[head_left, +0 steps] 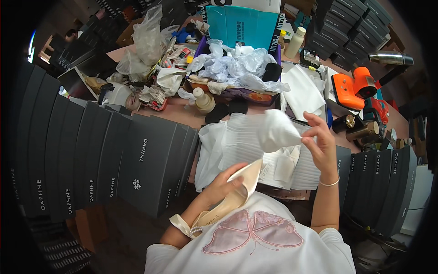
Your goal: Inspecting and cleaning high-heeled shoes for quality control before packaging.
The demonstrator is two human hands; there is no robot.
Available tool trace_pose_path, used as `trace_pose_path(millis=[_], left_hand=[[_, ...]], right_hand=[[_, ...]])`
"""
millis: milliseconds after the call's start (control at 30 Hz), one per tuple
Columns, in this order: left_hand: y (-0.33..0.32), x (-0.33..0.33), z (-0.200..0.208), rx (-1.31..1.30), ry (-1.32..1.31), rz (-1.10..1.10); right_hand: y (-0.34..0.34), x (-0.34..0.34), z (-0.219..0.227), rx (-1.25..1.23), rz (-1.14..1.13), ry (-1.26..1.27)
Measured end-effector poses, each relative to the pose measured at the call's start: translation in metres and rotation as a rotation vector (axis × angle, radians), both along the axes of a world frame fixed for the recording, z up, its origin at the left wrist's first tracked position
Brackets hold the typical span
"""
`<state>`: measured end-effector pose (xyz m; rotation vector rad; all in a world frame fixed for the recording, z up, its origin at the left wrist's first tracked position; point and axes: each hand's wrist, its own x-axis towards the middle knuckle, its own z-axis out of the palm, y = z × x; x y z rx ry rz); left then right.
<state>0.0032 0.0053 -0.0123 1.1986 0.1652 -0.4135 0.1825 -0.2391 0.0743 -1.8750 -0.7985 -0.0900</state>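
My left hand [222,186] is wrapped round a cream pointed-toe shoe [228,203], holding it near my chest. The shoe's toe points up and away from me, and a strap with pearl-like beads hangs at its heel end. My right hand [320,140] is raised to the right, thumb and fingers pinching the edge of a white tissue-like wad [276,131], slightly blurred by motion. Below the wad lies an open box with white paper [279,166] in it. White pleated sheeting [244,137] covers the table around the box.
Dark grey shoe boxes [150,160] stand in rows at left, with more boxes [372,182] at right. Behind sits a purple-edged carton [255,95] full of crumpled plastic. A cream bottle [204,101], an orange device [353,89] and dark cylinders [362,131] stand on the table.
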Motion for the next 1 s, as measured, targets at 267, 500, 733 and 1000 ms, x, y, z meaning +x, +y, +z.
trace_pose_path(millis=[267,500,733,1000], left_hand=[[-0.002,0.006,0.025,0.338,-0.152,-0.247],[0.000,0.006,0.031,0.289,-0.199,-0.269],[0.013,-0.007,0.008,0.181,-0.192,-0.165],[0.012,-0.023,-0.006,-0.034,0.011,0.089]], right_hand=[[-0.034,-0.039,-0.023,0.063,0.069,0.600],[0.011,-0.074,-0.051,0.149,0.147,0.707],[0.046,-0.081,-0.047,-0.141,0.191,0.144],[0.068,-0.069,-0.047,-0.381,0.215,0.175]])
